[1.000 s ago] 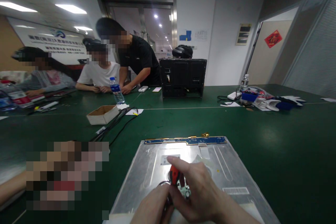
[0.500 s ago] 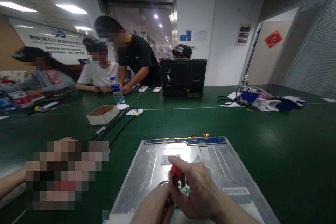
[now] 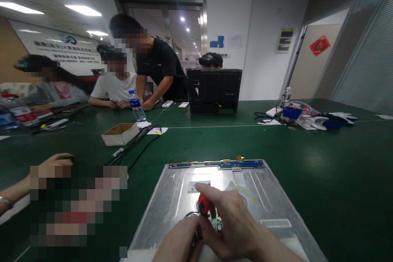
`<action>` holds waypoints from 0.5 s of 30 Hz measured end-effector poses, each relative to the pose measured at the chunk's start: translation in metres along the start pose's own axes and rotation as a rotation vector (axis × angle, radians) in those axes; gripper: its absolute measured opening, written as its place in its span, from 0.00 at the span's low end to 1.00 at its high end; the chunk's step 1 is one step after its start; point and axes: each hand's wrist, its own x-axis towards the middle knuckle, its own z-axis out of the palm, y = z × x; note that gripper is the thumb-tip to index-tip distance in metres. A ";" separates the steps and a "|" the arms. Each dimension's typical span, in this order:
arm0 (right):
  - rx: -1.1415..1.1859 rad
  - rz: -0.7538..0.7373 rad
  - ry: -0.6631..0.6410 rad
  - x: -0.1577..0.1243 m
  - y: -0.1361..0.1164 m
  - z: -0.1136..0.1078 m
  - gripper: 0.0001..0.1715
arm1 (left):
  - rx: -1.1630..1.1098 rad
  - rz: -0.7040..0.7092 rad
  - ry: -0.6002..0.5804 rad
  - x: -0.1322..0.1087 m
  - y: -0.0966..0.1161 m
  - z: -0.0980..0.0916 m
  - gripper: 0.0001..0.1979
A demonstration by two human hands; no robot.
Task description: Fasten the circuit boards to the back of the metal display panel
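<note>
A silver metal panel [image 3: 270, 196] with a blue circuit strip [image 3: 215, 164] along its far edge lies flat on the green table [image 3: 322, 163] in front of me. My right hand [image 3: 233, 225] is closed round a red-handled screwdriver [image 3: 203, 204], its tip down at a small metal part [image 3: 216, 223] on the panel. My left hand [image 3: 181, 241] is closed beside it, fingers pinched at the same spot; what they grip is hidden.
A co-worker's hand [image 3: 52, 161] rests on the table at my left. A cardboard box [image 3: 120, 134], black cables [image 3: 135, 145], a water bottle [image 3: 136, 106] and a black chassis [image 3: 214, 91] stand further back. Several people sit or lean at the far left. Gloves and clutter [image 3: 310, 116] lie right.
My hands stay at the same spot, the screwdriver handle shifting slightly. The co-worker's hand at left has moved further left and up. The standing person has straightened a little.
</note>
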 end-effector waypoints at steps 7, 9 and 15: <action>0.003 0.010 0.000 -0.001 0.002 0.001 0.37 | -0.002 0.066 -0.042 0.007 0.010 -0.004 0.10; 0.004 0.010 0.006 -0.002 0.002 0.002 0.37 | 0.011 0.063 -0.048 0.008 0.012 -0.006 0.11; -0.051 0.027 0.023 -0.002 0.004 0.005 0.34 | 0.029 0.054 -0.052 0.005 0.009 -0.003 0.09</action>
